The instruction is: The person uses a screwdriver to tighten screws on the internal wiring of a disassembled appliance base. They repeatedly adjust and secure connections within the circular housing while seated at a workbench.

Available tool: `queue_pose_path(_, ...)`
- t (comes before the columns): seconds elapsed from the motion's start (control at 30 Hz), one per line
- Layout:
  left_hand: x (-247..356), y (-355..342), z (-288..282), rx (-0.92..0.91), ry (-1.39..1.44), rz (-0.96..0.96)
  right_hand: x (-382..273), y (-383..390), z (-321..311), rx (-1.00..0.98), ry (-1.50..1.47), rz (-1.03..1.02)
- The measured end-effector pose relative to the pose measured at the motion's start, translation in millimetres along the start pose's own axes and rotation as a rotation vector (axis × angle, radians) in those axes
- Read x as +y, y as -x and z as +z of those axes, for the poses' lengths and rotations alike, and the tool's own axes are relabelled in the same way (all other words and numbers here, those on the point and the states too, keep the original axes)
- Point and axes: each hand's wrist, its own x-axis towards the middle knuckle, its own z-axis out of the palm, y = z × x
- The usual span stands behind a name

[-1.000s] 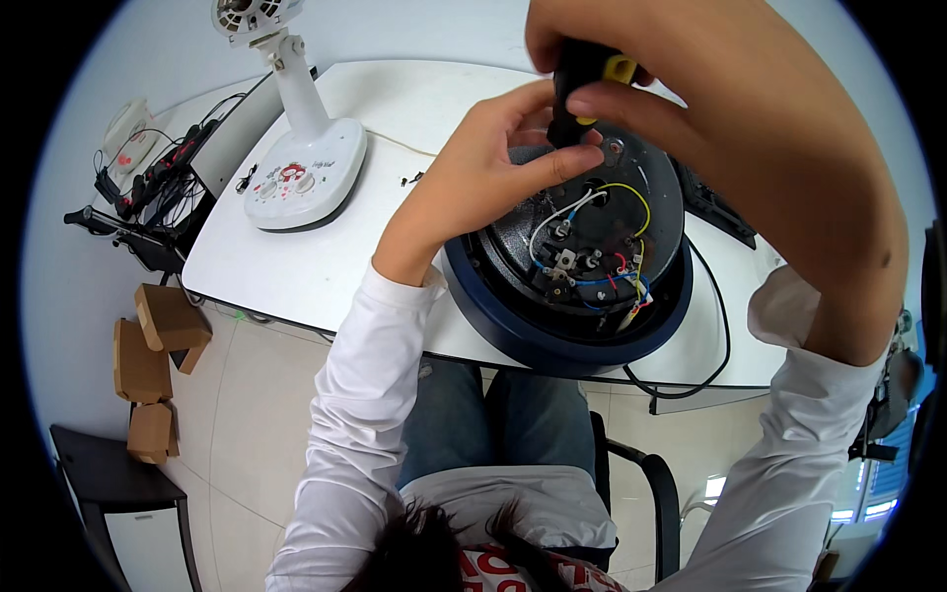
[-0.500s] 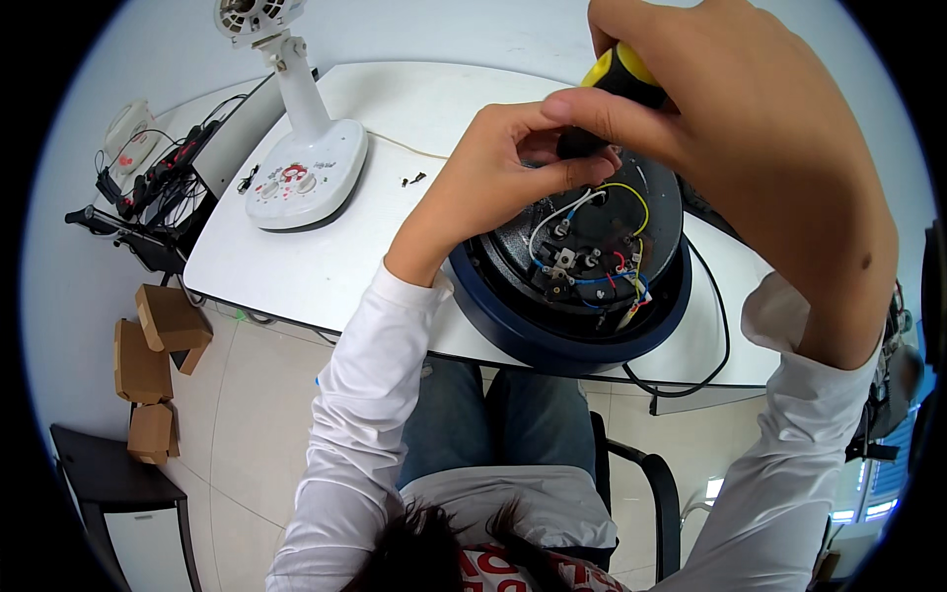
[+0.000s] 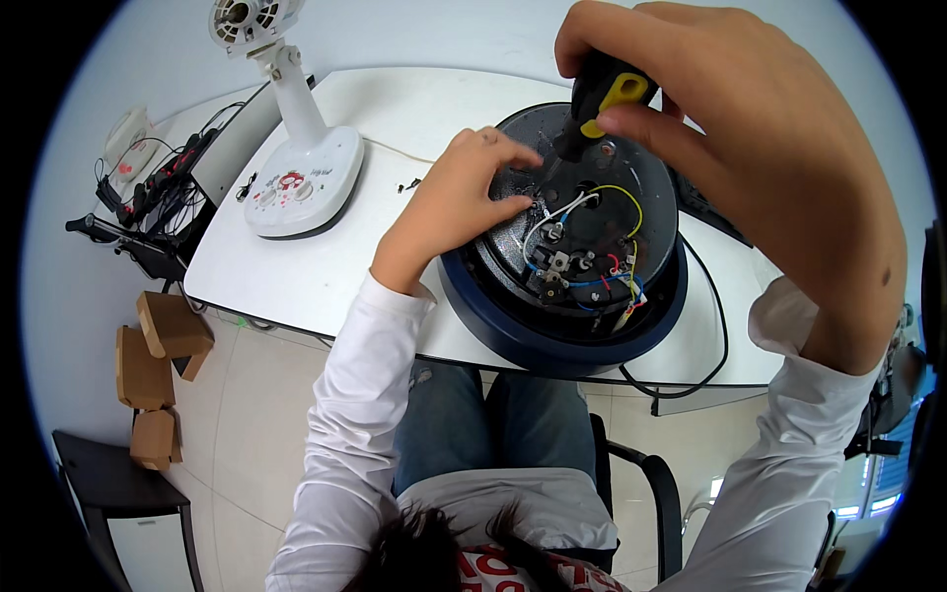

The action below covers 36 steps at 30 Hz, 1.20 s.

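1. A black-and-yellow screwdriver (image 3: 614, 96) is gripped in the right hand (image 3: 695, 94).
2. Left of that grip, the left hand (image 3: 444, 202) is held with thumb and forefinger parted.
3. Beneath both, a round wired base (image 3: 602, 225) is seen.

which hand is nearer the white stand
Left. The left hand is right of the white stand, at the near-side left of the black disc; the right hand, holding the screwdriver, is farther right.

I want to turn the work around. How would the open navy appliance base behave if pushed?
The open navy appliance base would probably slide rather than tip, being wide and low. Its exposed thin wires look flexible and might snag.
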Motion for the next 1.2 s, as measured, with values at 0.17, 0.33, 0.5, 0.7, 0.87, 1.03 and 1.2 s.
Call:
queue_pose_path(0.17, -4.7, 4.4, 13.5, -0.05, -0.146, -0.141, 2.9, 2.0, 6.1, 0.069, -0.01, -0.01)
queue_pose_path(0.33, -4.9, 0.3, 16.6, -0.017, -0.223, -0.079, 5.7, 3.8, 12.1, 0.134, -0.021, -0.021)
queue_pose_path(0.5, -10.3, -0.9, 22.1, -0.02, -0.237, -0.072, 7.9, 5.0, 17.9, 0.201, -0.03, -0.033)
queue_pose_path(0.7, -17.5, 1.8, 29.0, 0.126, -0.16, 0.007, 10.9, 7.0, 25.2, 0.282, -0.044, -0.048)
queue_pose_path(0.87, -16.1, 0.2, 32.4, 0.12, -0.156, 0.026, 13.3, 9.5, 29.2, 0.347, -0.045, -0.05)
queue_pose_path(1.03, -13.8, -0.7, 26.4, 0.067, -0.182, -0.031, 13.6, 10.2, 34.0, 0.418, -0.057, -0.072)
queue_pose_path(1.2, -7.4, -2.5, 24.3, 0.134, -0.195, -0.01, 13.8, 12.2, 37.6, 0.486, -0.06, -0.083)
